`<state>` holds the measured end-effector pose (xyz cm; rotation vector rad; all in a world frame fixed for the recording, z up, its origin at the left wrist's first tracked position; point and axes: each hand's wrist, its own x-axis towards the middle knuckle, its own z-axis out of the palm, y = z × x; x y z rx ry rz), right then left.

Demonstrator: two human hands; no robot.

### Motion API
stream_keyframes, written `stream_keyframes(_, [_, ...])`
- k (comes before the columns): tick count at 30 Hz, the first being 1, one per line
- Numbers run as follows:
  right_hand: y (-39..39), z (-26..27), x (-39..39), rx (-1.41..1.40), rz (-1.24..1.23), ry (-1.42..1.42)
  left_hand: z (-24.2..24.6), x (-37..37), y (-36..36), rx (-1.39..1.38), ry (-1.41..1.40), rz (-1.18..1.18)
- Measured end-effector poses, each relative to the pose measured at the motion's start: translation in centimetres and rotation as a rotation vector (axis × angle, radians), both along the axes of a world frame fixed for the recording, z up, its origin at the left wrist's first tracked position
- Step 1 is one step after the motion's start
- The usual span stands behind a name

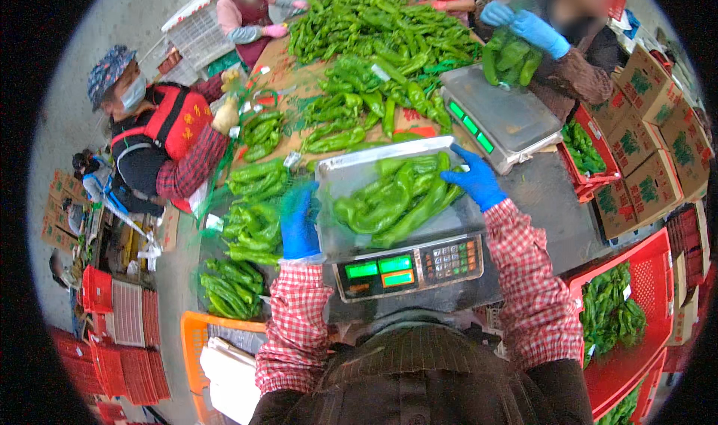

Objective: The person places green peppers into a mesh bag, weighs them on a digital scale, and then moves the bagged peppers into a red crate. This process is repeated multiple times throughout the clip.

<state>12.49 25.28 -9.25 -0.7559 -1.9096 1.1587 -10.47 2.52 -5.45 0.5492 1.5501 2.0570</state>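
Note:
Several long green peppers (392,198) lie on the metal pan of a digital scale (409,268), whose lit display faces me. My left hand (301,221), in a blue glove, is at the pan's left edge, blurred, beside netted bundles of green peppers (252,223); whether it holds anything cannot be told. At the pan's upper right rim is my right hand (475,177), also blue-gloved, with thumb and fingers apart near the tips of the peppers. A large heap of green peppers (381,27) covers the far part of the table (280,60).
A second scale (505,108) stands at the right, where a co-worker's blue-gloved hands (524,27) hold bagged peppers. Another co-worker (168,122) handles green netting at the left. Red crates (662,313) and cardboard boxes (639,144) are on the right; an orange crate (193,357) stands lower left.

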Motion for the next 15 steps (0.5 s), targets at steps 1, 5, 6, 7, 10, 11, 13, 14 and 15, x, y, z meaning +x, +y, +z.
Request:
stream_keyframes(1, [-0.4,0.5,-0.2,0.234,-0.142,-0.194,-0.7,-0.2,-1.5,0.112,-0.051,0.008])
stream_keyframes(5, [-6.5,5.4,-2.2,0.425,-0.002,-0.088,0.7,1.2,-5.7,0.111,0.284,0.141])
stream_keyframes(6, [-9.0,6.6,-3.4,0.539,0.168,-0.135,1.7,2.1,-6.4,0.028,0.306,0.132])
stream_keyframes(7, [-11.8,7.3,-5.0,0.617,0.300,-0.159,2.8,3.0,-6.9,-0.025,0.423,0.122])
stream_keyframes(10, [-17.7,7.1,-9.7,0.427,0.639,0.052,5.3,4.5,-7.9,-0.127,0.356,-0.080])
stream_keyframes(11, [-18.2,6.6,-10.4,0.418,0.633,-0.016,5.7,4.4,-8.0,0.113,0.298,-0.136])
stream_keyframes(13, [-18.8,5.0,-11.4,0.441,0.703,-0.213,5.8,3.6,-8.3,0.311,-0.023,-0.017])
stream_keyframes(14, [-19.0,4.2,-11.6,0.483,0.656,-0.188,5.4,3.2,-8.4,0.338,-0.088,-0.020])
stream_keyframes(15, [-18.9,3.5,-11.5,0.537,0.594,-0.161,5.0,2.7,-8.7,0.220,0.025,0.008])
